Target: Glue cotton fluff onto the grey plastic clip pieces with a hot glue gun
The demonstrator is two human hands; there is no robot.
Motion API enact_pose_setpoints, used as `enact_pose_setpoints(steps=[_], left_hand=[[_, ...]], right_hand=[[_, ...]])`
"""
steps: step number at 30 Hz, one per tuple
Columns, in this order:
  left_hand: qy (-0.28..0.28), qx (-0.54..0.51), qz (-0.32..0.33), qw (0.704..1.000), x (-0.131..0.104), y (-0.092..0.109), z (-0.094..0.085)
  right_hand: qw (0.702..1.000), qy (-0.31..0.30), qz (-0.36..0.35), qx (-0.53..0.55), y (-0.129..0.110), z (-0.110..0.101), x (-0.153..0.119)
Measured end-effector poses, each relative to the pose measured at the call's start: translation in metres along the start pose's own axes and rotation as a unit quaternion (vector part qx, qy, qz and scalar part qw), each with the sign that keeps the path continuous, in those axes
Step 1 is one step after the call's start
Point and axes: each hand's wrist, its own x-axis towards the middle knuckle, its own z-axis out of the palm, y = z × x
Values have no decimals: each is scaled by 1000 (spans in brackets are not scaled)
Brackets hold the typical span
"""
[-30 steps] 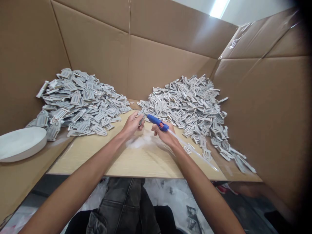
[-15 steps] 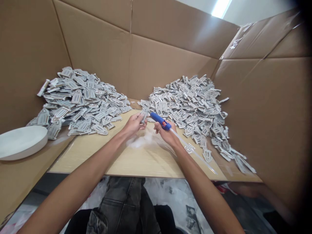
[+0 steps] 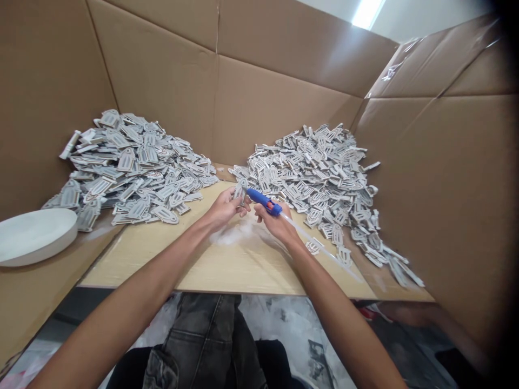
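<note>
Between the fingers of my left hand [image 3: 225,209] is a small grey slotted piece [image 3: 240,190] with a rounded end, held upright. My right hand [image 3: 276,220] is closed around a blue hot glue gun [image 3: 263,200], its nozzle pointing left at the piece. The tip is against the piece or very near it; I cannot tell which. A long clear glue stick [image 3: 320,246] sticks out of the gun's back end above my right forearm. Below my hands, a whitish fluffy patch [image 3: 232,233] lies on the yellow board [image 3: 243,270].
Heaps of similar grey slotted pieces stand at the left [image 3: 138,156] and right [image 3: 312,167]. One loose piece [image 3: 313,247] lies near the glue stick. A white bowl [image 3: 38,254] sits at far left. Tall cardboard walls [image 3: 284,81] surround the board.
The glue gun has shifted slightly left, bringing its nozzle closer to the grey piece. My left hand has turned the piece a little and stays in nearly the same place.
</note>
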Motion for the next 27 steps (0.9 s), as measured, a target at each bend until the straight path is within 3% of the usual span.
enact_pose_setpoints(steps=[5,12,23,27], left_hand=[[29,69,29,997,-1,-2,0],[72,245,70,964,-8,1,1],[99,324,77,938,-10,3,3],[107,349,57,929,-10,1,1]], right_hand=[[999,10,30,-22,-10,1,-2],[999,22,7,-27,-8,5,-3],[996,37,-59,-62,3,8,2],[993,6,-89,-80,-2,12,1]])
